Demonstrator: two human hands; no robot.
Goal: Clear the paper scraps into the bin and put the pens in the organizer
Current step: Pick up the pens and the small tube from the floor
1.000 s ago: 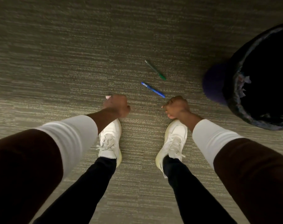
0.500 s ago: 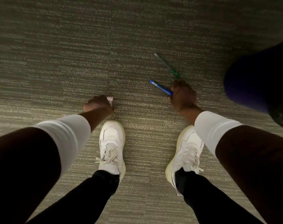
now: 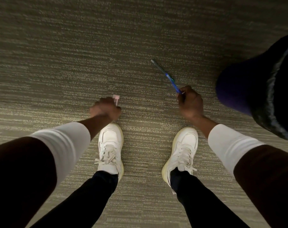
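Note:
My right hand (image 3: pixel 191 102) grips the lower end of a blue pen (image 3: pixel 173 83), which points up and to the left. Its far end overlaps a green pen (image 3: pixel 158 66) that lies slanted on the carpet just beyond. My left hand (image 3: pixel 105 110) is curled round a small pink and clear item (image 3: pixel 116 98) that sticks out of the fist; I cannot tell what it is. The dark bin (image 3: pixel 271 96) with a plastic liner stands at the right edge, close to my right hand. No organizer is in view.
Striped grey-beige carpet (image 3: pixel 74 55) covers the whole floor. My two white sneakers (image 3: pixel 110 145) stand just below my hands. Open carpet stretches ahead and to the left.
My right hand reached forward to the blue pen and took hold of it; the pen now points toward the green one. My left hand kept its pink item. The view shifted left.

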